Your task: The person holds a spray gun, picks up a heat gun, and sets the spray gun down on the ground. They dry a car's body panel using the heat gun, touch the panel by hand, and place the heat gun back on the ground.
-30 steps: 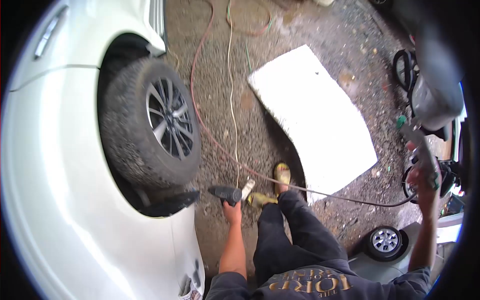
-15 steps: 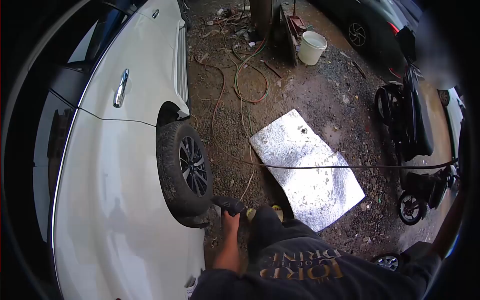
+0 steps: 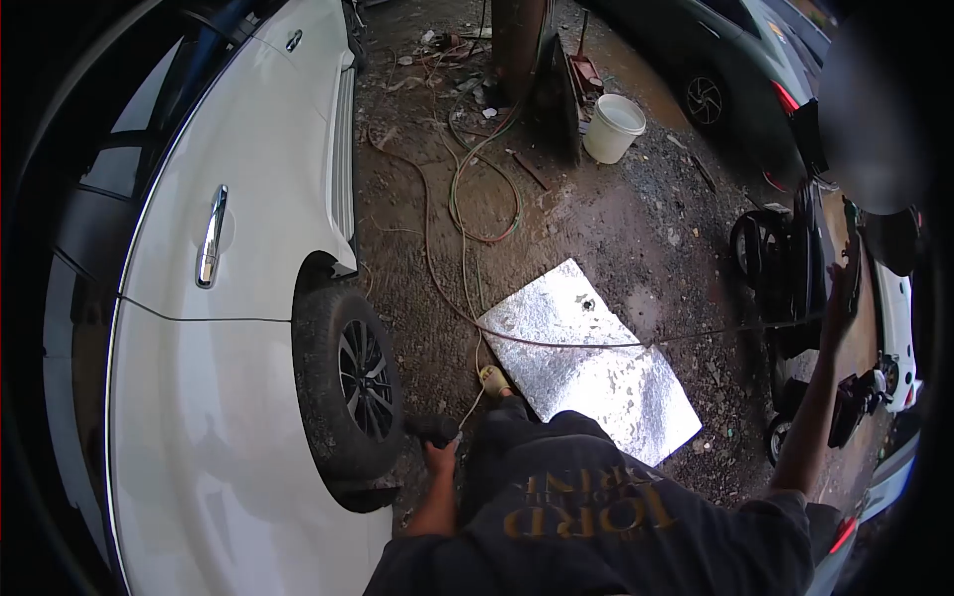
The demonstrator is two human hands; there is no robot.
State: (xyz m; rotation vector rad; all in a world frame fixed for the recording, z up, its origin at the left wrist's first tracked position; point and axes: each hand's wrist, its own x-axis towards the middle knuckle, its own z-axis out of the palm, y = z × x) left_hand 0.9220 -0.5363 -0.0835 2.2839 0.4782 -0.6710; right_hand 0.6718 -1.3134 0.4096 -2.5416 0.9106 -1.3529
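My left hand (image 3: 440, 458) is wrapped round a black pistol-shaped impact wrench (image 3: 433, 429), whose nose points at the tyre (image 3: 323, 387) of a white car (image 3: 219, 407). Whether the nose touches the tyre I cannot tell. The dark alloy wheel (image 3: 365, 380) faces me, mounted under the arch. A thin pale hose (image 3: 474, 405) runs up to the wrench. Raised at the far right, my right hand (image 3: 843, 283) has its fingers stretched out. A brown hose (image 3: 586, 346) passes over the silver sheet and reaches my right wrist; contact there is unclear.
A crinkled silver foil sheet (image 3: 606, 372) lies on wet gravel by my sandalled foot (image 3: 493, 380). Coiled hoses (image 3: 487, 236), a white bucket (image 3: 614, 129) and a pillar (image 3: 519, 50) stand ahead. A motorcycle (image 3: 775, 258) and a dark car (image 3: 708, 99) are at right.
My right arm has swung up and forward, bringing the hand into view. The view has shifted, and the brown hose hangs lower across the sheet. My left hand still grips the wrench beside the tyre.
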